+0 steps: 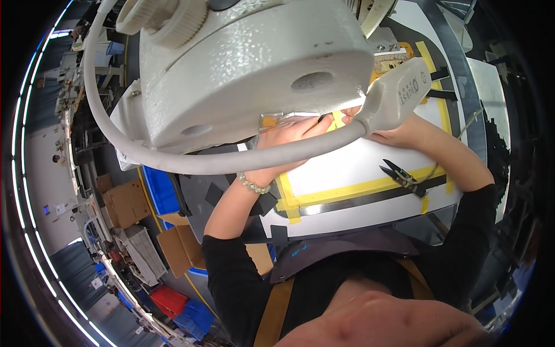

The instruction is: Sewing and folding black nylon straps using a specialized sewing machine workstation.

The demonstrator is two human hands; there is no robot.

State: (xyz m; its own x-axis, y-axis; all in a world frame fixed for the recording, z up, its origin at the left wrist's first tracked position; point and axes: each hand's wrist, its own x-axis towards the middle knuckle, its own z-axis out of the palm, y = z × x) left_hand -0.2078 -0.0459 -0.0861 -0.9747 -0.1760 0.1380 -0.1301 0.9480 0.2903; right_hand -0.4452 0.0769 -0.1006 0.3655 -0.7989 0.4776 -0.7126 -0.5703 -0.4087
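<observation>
My left hand [292, 136] is under the front of a large white sewing machine head [260, 75], its fingers reaching right and closed together. A small dark edge [321, 119] shows at the fingertips; what it belongs to cannot be made out. My right hand [396, 132] comes in from the right, partly hidden behind the lamp head [399, 95]. Its visible fingertips are bent close to the left hand's fingers, near a strip of yellow tape. The machine and the lamp's thick white gooseneck [231, 163] hide the needle area and part of both hands.
Black-bladed thread snips [402, 176] on a cord lie on the white work surface [341, 168], bordered by yellow tape [358, 191]. Dark pieces [215, 194] lie left of it. Below left stand a blue bin [159, 191] and an open cardboard box [179, 248].
</observation>
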